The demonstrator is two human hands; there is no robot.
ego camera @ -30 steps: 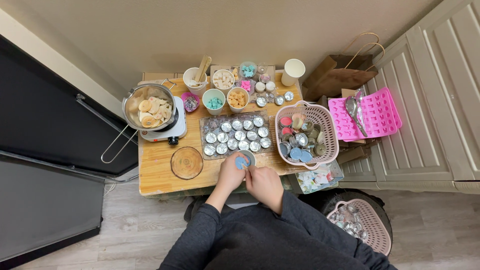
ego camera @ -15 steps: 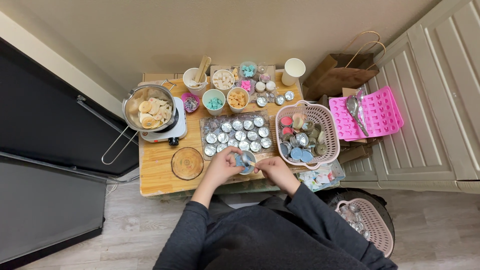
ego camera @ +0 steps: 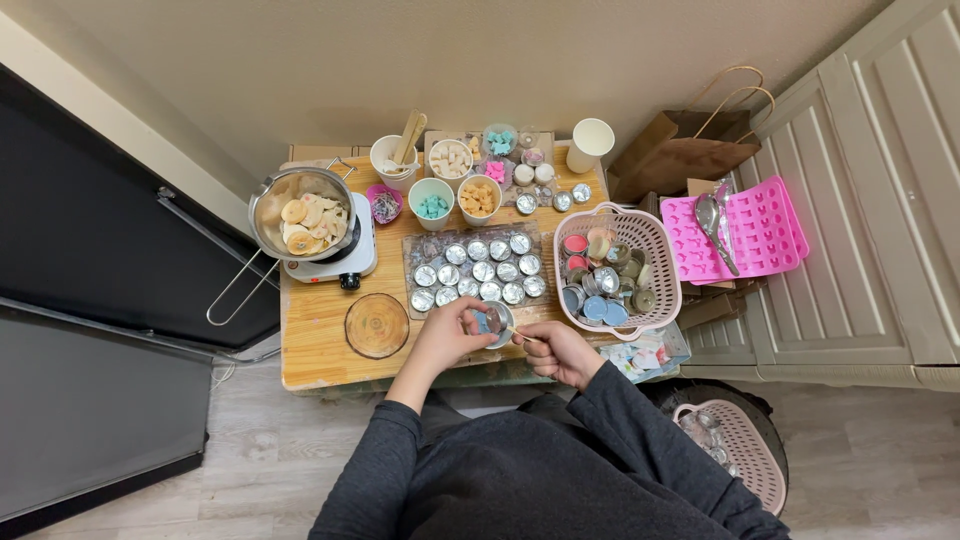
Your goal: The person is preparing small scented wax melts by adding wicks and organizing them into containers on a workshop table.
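The left hand (ego camera: 445, 338) has its fingers closed around a small round tin (ego camera: 493, 320), holding it just above the front edge of the wooden counter (ego camera: 315, 340). The right hand (ego camera: 560, 350) pinches a thin stick (ego camera: 521, 334) between closed fingers, its tip apparently reaching into the tin, though that spot is too small to be sure. Just behind the tin lies a tray of silver cups (ego camera: 477, 271). A pink basket (ego camera: 660, 262) of tins sits to the right, a round wooden coaster (ego camera: 376, 325) to the left, and a pot (ego camera: 300, 213) on a small burner further back.
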